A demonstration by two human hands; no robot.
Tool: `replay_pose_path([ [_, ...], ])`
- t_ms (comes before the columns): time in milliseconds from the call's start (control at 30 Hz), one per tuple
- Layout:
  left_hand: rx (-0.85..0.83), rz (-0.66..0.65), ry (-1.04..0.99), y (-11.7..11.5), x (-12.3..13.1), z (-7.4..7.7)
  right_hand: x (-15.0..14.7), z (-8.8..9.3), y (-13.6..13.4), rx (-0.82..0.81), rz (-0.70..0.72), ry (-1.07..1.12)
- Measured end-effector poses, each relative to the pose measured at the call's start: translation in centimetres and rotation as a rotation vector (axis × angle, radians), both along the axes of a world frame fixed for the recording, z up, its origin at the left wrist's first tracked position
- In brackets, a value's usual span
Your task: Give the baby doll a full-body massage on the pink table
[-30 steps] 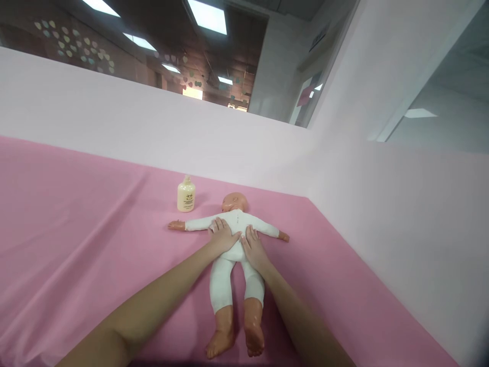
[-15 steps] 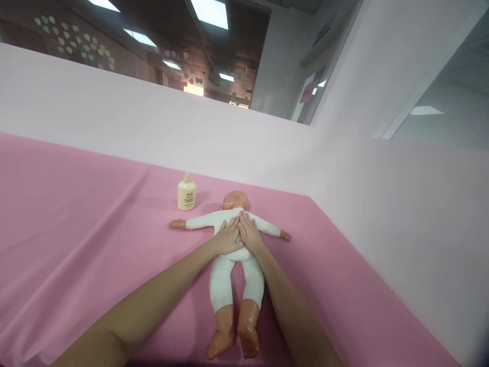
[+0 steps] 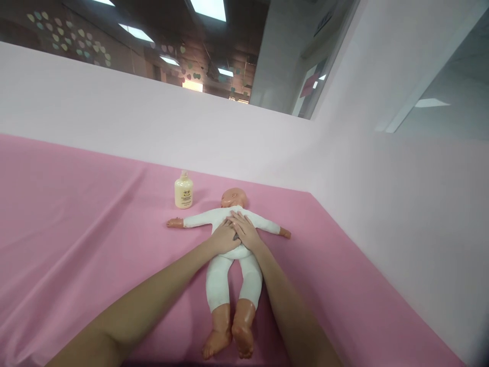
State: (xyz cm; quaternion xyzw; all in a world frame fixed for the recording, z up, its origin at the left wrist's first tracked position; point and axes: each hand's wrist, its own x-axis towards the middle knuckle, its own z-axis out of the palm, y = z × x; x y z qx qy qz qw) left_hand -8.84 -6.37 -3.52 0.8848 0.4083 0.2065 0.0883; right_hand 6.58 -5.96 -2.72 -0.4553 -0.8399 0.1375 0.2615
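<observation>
A baby doll [image 3: 239, 253] in a white suit lies on its back with its arms spread, its head turned to the left and its bare feet towards me. My left hand [image 3: 223, 238] rests flat on the doll's torso, fingers stretched out. From the other side, my right hand [image 3: 245, 232] also lies on the torso, open, its fingers partly over those of my left. A small dark grey patch shows between the two hands; what it is I cannot tell. The doll's mid-chest is hidden beneath my palms.
A cream-coloured bottle [image 3: 184, 192] with a dark printed label stands left of the doll's head. Pink sheeting [image 3: 95, 219] with folds covers the surface. White walls [image 3: 153, 122] with windows rise behind and on the right.
My right hand has shifted left, so its fingers now overlap those of my left hand. Both hands stay on the doll's torso. The view has moved slightly.
</observation>
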Motion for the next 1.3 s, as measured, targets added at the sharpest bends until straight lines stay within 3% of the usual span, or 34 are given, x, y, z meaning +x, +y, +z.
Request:
replay_pose_path([
  [100, -0.073, 0.111, 0.047, -0.5, 0.4, 0.4, -0.2, 0.0, 0.1, -0.03, -0.083, -0.001],
  [267, -0.147, 0.177, 0.085, -0.7, 0.6, 0.6, -0.3, -0.1, 0.1, -0.044, -0.19, -0.021],
  [700, -0.139, 0.224, 0.02, -0.5, 0.0, 0.2, 1.1, -1.0, 0.1, -0.1, -0.223, -0.039],
  [1000, -0.149, 0.292, -0.032, 0.1, -2.4, -0.4, 4.3, -2.2, 0.0, -0.159, -0.493, -0.038],
  [1300, -0.143, 0.446, -0.063, 0.9, -3.9, -0.9, 6.2, -2.5, -0.1, -0.053, -0.648, -0.103],
])
